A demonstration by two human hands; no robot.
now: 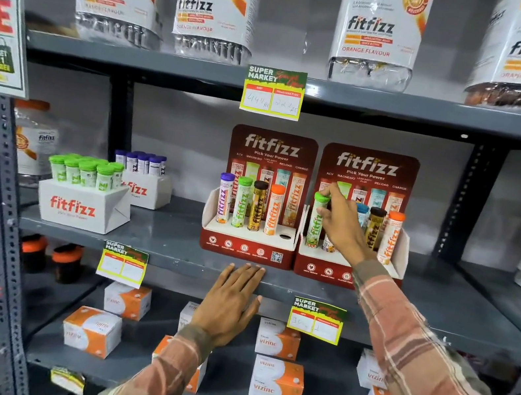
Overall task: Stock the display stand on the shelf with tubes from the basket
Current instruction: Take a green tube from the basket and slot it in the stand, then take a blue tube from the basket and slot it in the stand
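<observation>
Two red fitfizz display stands sit side by side on the middle shelf. The left stand [245, 247] holds several upright tubes and shows one empty hole [284, 236] at its right end. In the right stand [318, 268], my right hand [339, 225] grips the cap of a green-capped tube [315, 222] standing in the leftmost slot. Behind the hand stand blue-, dark- and orange-capped tubes [390, 237]. My left hand [230, 300] lies flat with fingers on the shelf's front edge [171, 260], holding nothing. The basket is out of view.
White fitfizz boxes with green-capped tubes [83, 197] and purple-capped tubes [145, 182] stand at the left of the shelf. Large fitfizz jars [379, 30] fill the shelf above. Orange-and-white vizinc boxes [276, 384] lie on the shelf below. Price tags hang from the shelf edges.
</observation>
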